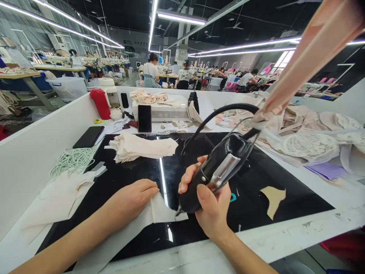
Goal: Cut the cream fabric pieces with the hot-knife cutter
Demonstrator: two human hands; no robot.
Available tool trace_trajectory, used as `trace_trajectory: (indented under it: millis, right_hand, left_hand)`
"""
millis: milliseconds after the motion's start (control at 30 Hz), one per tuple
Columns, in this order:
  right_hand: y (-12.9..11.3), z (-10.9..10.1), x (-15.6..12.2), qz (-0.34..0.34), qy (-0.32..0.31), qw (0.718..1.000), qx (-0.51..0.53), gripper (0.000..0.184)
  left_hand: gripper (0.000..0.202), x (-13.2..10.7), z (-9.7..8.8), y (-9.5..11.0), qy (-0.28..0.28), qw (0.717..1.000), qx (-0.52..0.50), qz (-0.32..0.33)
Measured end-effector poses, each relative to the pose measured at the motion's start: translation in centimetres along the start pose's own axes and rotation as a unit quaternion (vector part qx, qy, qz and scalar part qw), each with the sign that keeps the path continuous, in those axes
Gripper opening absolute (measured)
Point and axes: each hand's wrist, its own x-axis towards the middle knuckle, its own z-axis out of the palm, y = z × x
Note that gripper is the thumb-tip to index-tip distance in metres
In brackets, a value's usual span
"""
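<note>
My right hand (209, 201) is wrapped round a black electric cutting tool (216, 171) with a metal lever; its tip touches the edge of a pale fabric piece (159, 211) on the glossy black work surface (137, 171). A black cable (211, 116) loops up from the tool. My left hand (134, 198) lies flat on the same fabric, fingers together, pressing it down just left of the tool's tip.
A stack of cream fabric pieces (142, 146) lies ahead; a coil of pale cord (72, 160) and a dark phone (88, 137) sit left. A second phone (144, 118) leans on a white box. Fabric heaps (308, 133) fill the right. White partition walls surround the bench. Other workers sit far behind.
</note>
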Motion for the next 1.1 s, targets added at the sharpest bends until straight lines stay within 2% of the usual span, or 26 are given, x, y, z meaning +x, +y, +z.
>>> trace_trajectory:
  millis: [167,333,633,900,1100]
  right_hand:
    - [-0.2,-0.5,-0.4,-0.013,-0.002,1.000,-0.017,0.041]
    - [-0.4,-0.6,-0.4,-0.005,0.002,1.000,-0.017,0.036]
    - [-0.6,0.6,1.5,-0.014,0.039,0.999,-0.015,0.035]
    - [2.2,2.8,4.8,-0.028,0.072,0.997,-0.003,0.035]
    - [3.5,3.8,5.5,-0.035,0.062,0.997,-0.017,0.036]
  left_hand:
    - [0.049,-0.6,0.0,0.2,0.007,1.000,0.012,0.007]
    - [0.047,-1.0,0.1,0.3,0.039,0.999,0.007,0.025]
    - [0.047,-1.0,0.2,0.9,0.067,0.997,-0.047,0.000]
    - [0.046,-1.0,1.0,1.0,0.075,0.997,-0.030,0.016]
    - [0.050,-1.1,1.3,1.1,0.078,0.996,-0.023,0.024]
